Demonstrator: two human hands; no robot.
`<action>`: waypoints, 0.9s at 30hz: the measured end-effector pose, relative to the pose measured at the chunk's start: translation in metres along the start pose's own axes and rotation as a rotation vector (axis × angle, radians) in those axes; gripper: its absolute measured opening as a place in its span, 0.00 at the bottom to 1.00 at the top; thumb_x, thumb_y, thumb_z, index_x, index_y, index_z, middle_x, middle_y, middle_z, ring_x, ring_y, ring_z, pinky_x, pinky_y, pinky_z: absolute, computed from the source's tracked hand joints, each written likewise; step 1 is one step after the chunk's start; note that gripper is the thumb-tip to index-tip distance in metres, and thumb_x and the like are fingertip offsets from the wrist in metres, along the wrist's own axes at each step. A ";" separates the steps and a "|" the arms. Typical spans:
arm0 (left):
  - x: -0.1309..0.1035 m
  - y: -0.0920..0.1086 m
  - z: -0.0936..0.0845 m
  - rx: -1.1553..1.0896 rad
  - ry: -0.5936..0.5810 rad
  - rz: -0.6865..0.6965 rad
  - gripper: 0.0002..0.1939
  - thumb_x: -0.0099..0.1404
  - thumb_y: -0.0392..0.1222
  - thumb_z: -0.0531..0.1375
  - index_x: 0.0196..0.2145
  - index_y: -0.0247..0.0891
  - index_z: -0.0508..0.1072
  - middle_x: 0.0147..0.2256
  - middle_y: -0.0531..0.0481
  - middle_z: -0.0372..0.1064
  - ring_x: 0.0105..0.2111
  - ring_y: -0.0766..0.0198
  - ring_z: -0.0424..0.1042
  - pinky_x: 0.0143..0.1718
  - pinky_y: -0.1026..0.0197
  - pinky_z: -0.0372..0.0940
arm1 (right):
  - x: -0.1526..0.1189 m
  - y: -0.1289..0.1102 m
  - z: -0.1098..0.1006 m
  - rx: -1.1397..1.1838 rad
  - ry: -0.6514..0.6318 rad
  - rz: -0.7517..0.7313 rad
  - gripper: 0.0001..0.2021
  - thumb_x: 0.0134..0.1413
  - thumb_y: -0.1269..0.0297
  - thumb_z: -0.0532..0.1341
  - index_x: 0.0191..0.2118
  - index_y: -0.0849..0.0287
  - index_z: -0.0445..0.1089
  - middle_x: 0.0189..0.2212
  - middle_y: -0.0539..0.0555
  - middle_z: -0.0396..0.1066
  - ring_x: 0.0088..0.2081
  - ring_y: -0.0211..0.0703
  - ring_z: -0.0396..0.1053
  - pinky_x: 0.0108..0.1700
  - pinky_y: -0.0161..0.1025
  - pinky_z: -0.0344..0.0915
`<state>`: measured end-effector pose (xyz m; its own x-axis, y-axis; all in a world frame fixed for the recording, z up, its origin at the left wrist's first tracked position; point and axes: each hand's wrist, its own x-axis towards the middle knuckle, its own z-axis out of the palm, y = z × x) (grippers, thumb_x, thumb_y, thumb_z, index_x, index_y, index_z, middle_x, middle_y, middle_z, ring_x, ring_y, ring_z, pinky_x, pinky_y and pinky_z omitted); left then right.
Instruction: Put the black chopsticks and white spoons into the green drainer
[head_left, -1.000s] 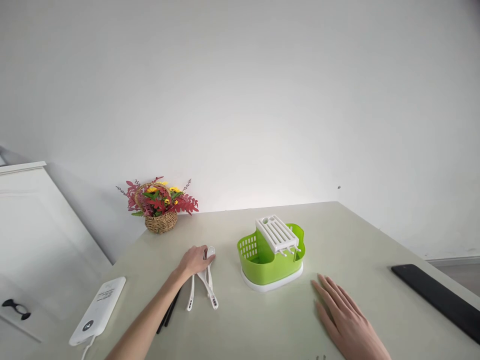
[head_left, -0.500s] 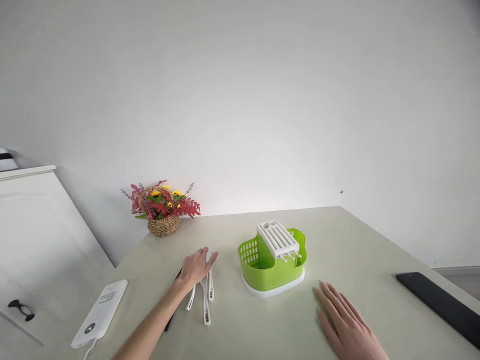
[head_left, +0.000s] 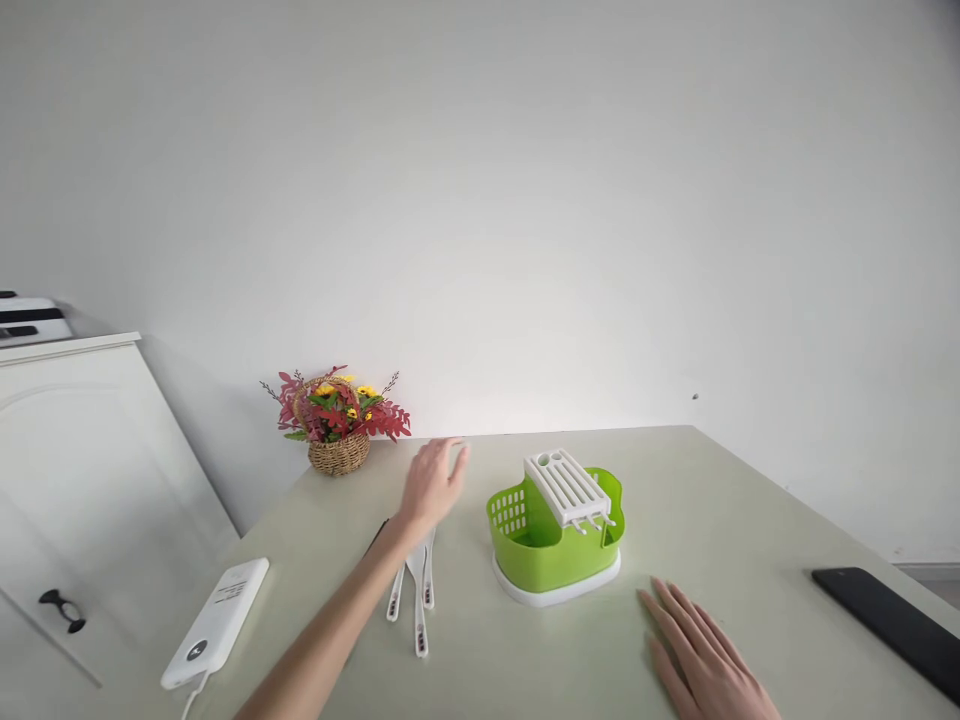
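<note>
My left hand is held out over the table, beyond a group of white-handled utensils. Its thumb stands apart from the curved fingers, and I see nothing held between them. The utensil handles fan out toward me beside the forearm, which hides their far ends. A thin dark stick lies partly under the same forearm. To the right stands a green utensil caddy with a white slotted rack across its top and small hooks in front. My right hand lies flat on the table, right of the caddy, with nothing in it.
A wicker basket of artificial flowers stands at the back left. A white power bank with a cable is at the left edge, beside a white cabinet. A long black object rests at the right edge. A wall stands behind the table.
My left hand has moved off the utensils, forward and to the right. My right hand stays flat on the table. The whole view has shifted slightly.
</note>
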<state>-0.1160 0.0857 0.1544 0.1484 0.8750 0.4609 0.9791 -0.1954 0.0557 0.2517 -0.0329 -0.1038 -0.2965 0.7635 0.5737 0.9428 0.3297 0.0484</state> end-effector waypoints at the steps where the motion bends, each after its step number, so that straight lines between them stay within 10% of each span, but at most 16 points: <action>1: 0.000 0.020 -0.007 -0.142 0.075 0.103 0.21 0.78 0.51 0.44 0.55 0.41 0.70 0.54 0.43 0.73 0.56 0.56 0.69 0.59 0.54 0.61 | 0.000 0.000 0.000 0.007 0.003 -0.001 0.29 0.69 0.54 0.51 0.71 0.55 0.56 0.71 0.56 0.54 0.69 0.58 0.57 0.63 0.56 0.67; 6: -0.024 0.112 -0.019 -0.406 0.063 0.363 0.21 0.76 0.56 0.49 0.56 0.43 0.70 0.54 0.43 0.73 0.57 0.54 0.69 0.60 0.48 0.64 | -0.002 -0.002 0.002 0.089 0.008 0.018 0.29 0.69 0.53 0.50 0.70 0.54 0.58 0.70 0.55 0.56 0.69 0.57 0.56 0.65 0.56 0.65; 12: -0.048 0.159 0.027 -0.245 0.092 0.407 0.40 0.68 0.67 0.54 0.66 0.36 0.60 0.66 0.30 0.58 0.68 0.36 0.54 0.66 0.32 0.54 | 0.000 -0.003 0.000 0.160 0.027 0.052 0.27 0.69 0.51 0.49 0.69 0.52 0.61 0.69 0.54 0.60 0.68 0.56 0.59 0.65 0.54 0.65; 27: 0.007 0.084 0.043 -0.148 0.197 0.364 0.30 0.66 0.57 0.60 0.58 0.34 0.72 0.60 0.34 0.69 0.62 0.47 0.66 0.68 0.42 0.54 | 0.001 -0.003 0.000 0.215 0.061 0.007 0.29 0.67 0.49 0.49 0.69 0.49 0.61 0.66 0.54 0.65 0.67 0.58 0.62 0.63 0.57 0.66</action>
<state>-0.0264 0.0941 0.1244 0.4366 0.6390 0.6333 0.8354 -0.5493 -0.0217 0.2484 -0.0334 -0.1039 -0.2740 0.7337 0.6218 0.8889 0.4400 -0.1275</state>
